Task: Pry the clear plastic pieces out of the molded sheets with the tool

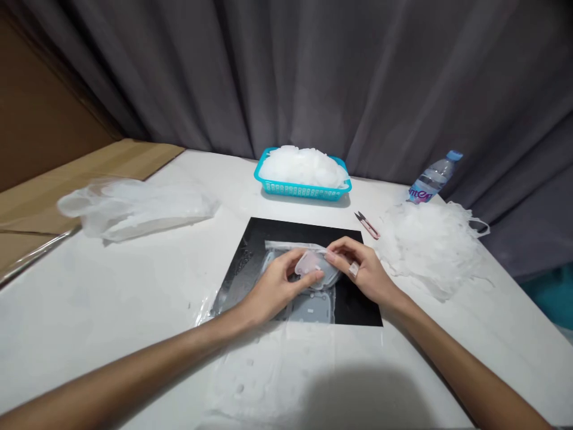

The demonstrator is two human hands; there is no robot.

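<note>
Over a black mat [358, 304] on the white table, my left hand [282, 280] pinches a small translucent white piece [307, 263] between thumb and fingers. My right hand [358, 266] is closed on the right side of the same cluster, its thumb and index finger together near the upper edge of a clear film. Beneath both hands, a clear plastic sheet with moulded shapes [311, 307] lies on the mat and runs over its front edge onto the table. The fingers partly hide how the piece and the film join.
Behind the mat stands a turquoise basket [302, 191] heaped with white pieces. Small snips [367, 226], a white plastic pile [432, 248] and a bottle [432, 179] are at the right. A clear bag [147, 209] and cardboard [102, 167] lie left.
</note>
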